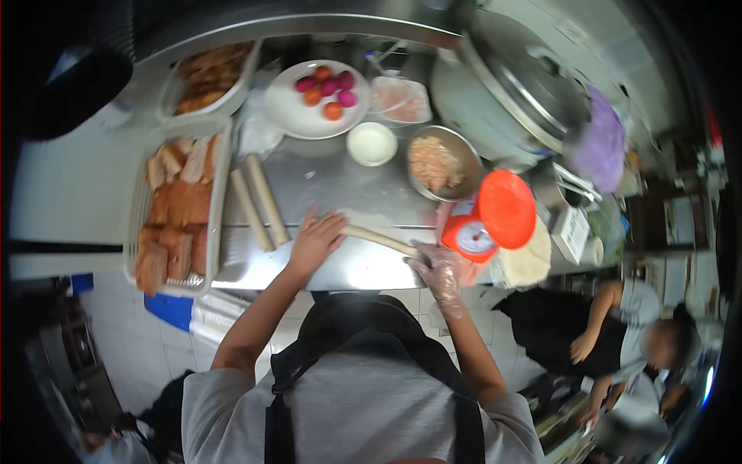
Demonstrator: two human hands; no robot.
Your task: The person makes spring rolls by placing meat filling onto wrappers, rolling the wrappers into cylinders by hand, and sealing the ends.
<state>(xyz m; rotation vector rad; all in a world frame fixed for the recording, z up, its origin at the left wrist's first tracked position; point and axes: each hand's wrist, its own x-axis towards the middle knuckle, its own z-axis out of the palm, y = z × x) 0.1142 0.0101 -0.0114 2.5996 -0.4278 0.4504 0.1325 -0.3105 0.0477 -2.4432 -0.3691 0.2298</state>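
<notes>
A long pale roll (pixel 379 238), perhaps dough, lies across the steel counter in front of me. My bare left hand (pixel 318 241) rests at its left end, fingers stretched out and flat. At the right end, my right hand (pixel 439 272), in a clear plastic glove, has its fingers closed about the tip. Two similar pale rolls (pixel 259 201) lie side by side to the left of my left hand. Close to my right hand stands an orange kitchen scale (pixel 470 238) with an orange pan (pixel 506 209).
Meat slabs fill a white tray (pixel 218 255) at left. Behind are a plate (pixel 278 108) of orange and purple balls, a small white bowl (pixel 372 145), a steel bowl (pixel 473 158) of pinkish filling and a large lidded pot (pixel 471 108). Co-workers (pixel 634 332) are at right.
</notes>
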